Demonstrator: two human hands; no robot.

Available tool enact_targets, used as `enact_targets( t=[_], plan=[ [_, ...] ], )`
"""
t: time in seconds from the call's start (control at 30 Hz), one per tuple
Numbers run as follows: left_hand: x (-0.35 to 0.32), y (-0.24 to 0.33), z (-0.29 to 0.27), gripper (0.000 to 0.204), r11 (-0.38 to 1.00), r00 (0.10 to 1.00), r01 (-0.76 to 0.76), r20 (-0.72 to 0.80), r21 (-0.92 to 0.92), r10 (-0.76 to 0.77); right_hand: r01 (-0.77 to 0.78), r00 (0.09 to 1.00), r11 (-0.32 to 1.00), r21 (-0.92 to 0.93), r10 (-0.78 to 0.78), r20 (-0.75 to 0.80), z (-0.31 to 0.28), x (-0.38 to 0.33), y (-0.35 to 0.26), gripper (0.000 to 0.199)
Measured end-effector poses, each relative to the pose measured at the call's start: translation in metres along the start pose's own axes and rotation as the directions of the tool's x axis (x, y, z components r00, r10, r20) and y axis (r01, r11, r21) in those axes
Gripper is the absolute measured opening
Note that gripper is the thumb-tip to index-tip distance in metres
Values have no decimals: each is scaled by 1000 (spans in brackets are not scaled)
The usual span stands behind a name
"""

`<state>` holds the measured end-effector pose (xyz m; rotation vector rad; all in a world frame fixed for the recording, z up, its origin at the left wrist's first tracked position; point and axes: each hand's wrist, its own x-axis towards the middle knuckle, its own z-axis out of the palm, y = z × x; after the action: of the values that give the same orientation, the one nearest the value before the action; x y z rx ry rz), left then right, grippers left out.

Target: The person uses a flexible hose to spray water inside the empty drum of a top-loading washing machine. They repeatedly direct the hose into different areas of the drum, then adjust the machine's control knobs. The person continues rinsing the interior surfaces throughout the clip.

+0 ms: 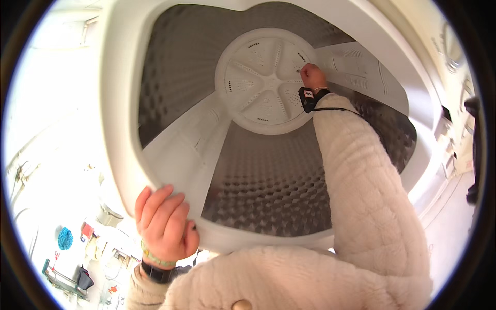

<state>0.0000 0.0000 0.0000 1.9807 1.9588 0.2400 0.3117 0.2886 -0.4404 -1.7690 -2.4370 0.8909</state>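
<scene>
Fleece coat (279, 274), left hand (165, 225) half-curled by tub rim (120, 129), right hand (314, 77) balled inside, both contents unclear

Your camera sits on your head, the left one of a pair side by side. It looks down past your chest into the washing machine tub (268, 201). It faces the round white disc (258, 106) at the bottom, which shows a bit above the middle. The tub is close, so it fills most of the view. Your left hand (164, 222) is near the camera and looks big. Your right hand (313, 76) is deeper in, so it looks small. Your fluffy right sleeve (361, 170) comes up from the lower edge. The very wide lens bends straight edges and leaves black corners.
</scene>
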Motion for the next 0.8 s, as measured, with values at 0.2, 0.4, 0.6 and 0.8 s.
enact_targets(
  t=[0.2, 0.4, 0.6, 0.8],
  plan=[
    [-5, 0, 10, 22, 994, 988, -71, -144, -80, 59, 7, 950, 849, 529, -172, 263, -74, -33, -101, 10],
    [-15, -10, 15, 14, 982, 942, -175, -301, -66, 147, -97, 887, 620, 779, -300, 350, -219, -139, -220, 8],
    [-8, -13, 23, 13, 954, 890, -290, -345, 74, 297, -35, 966, 431, 902, -216, 141, -305, -330, -267, 6],
    [9, -11, 34, 18, 939, 894, -300, -294, 168, 339, 73, 994, 344, 936, 56, -98, -304, -537, -240, 7]
  ],
)
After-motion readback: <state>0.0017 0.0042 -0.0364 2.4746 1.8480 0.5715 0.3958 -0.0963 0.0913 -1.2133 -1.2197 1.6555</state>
